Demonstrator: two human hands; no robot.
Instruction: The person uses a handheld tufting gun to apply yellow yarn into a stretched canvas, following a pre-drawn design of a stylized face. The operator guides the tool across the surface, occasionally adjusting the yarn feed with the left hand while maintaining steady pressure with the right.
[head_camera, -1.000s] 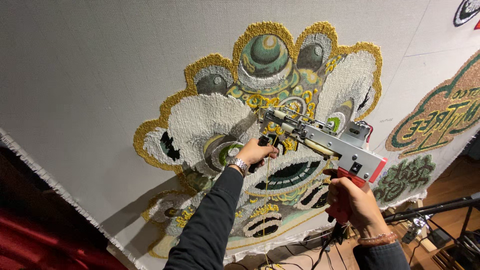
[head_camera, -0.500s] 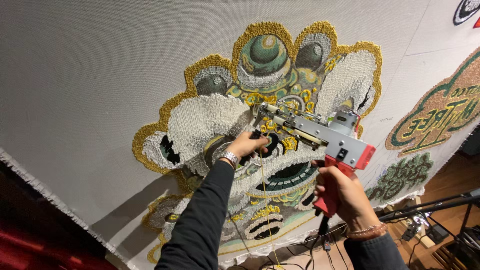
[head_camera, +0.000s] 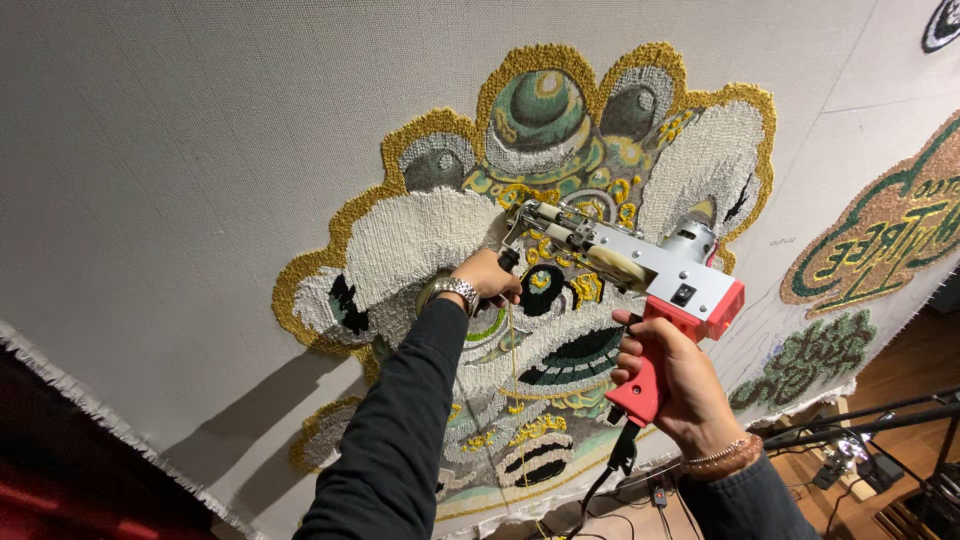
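Here the right hand (head_camera: 672, 380) is clenched around the red pistol grip of a tufting gun (head_camera: 640, 270), fingers wrapped fully round the handle, a beaded bracelet on the wrist. The gun has a silver body and a red rear; its needle end points up and left and meets the stretched grey cloth (head_camera: 200, 150) near the middle of a tufted lion-head design (head_camera: 560, 200) in white, gold, green and black yarn. A black cable (head_camera: 605, 475) hangs from the foot of the grip. The left hand (head_camera: 487, 278), with a metal wristwatch (head_camera: 455, 290) and a dark sleeve, is closed around the gun's front handle just below the needle end, its knuckles close against the tufted pile. A thin yellow yarn (head_camera: 512, 350) runs down from the gun's front. To the right on the same cloth sit 2 smaller tufted patches in green and gold.
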